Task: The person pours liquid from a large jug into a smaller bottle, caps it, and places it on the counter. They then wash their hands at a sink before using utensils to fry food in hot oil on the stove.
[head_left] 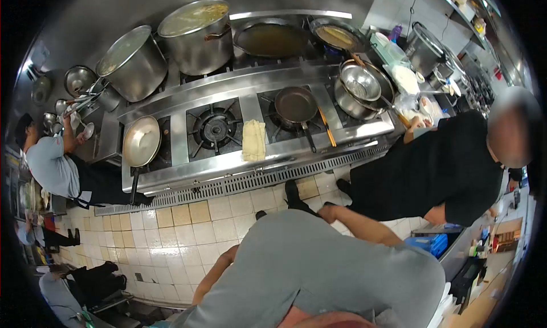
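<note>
My left hand [229, 253] hangs low by my body, partly covered by my grey shirt. Its fingers are hidden. On the other side, my right hand [328, 212] is down at my front, also partly behind the shirt, and its fingers cannot be made out. Neither hand touches the stove [228, 167] ahead. On that stove sit a steel frying pan [142, 141] at the left and a dark frying pan [296, 104] on a burner. A folded cream cloth [253, 141] lies over the front edge. Beside the dark pan rests a pair of chopsticks [327, 127].
Two large stockpots [196, 43] and wide pans [272, 38] of liquid stand at the back. A strainer [360, 82] rests over a pot at right. A co-worker in black [421, 163] stands close on my right; another person [54, 163] works at left. A floor grate [239, 184] runs along the stove.
</note>
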Motion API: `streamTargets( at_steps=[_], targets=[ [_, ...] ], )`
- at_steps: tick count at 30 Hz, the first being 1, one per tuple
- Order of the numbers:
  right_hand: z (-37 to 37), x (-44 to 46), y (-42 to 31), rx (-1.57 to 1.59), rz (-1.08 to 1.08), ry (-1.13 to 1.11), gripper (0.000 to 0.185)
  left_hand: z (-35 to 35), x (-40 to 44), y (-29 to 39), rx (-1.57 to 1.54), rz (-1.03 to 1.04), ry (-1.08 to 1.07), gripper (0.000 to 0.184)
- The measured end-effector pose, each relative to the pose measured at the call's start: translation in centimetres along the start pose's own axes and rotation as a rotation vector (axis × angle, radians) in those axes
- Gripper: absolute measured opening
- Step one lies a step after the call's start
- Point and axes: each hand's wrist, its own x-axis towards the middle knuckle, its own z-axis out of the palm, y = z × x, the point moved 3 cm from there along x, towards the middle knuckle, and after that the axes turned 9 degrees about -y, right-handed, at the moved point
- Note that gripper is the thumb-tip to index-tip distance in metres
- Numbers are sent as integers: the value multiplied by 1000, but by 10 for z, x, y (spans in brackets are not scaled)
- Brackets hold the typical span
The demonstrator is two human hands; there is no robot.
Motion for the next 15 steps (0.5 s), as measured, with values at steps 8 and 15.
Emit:
streamTargets(
  at_steps=[8,15],
  targets=[
    [-137,25,-48,866,-111,773,31,-13,-41,3,-159,-206,243,56],
    [-100,67,-20,141,-68,544,37,-53,-10,-54,118,180,559,45]
  ],
)
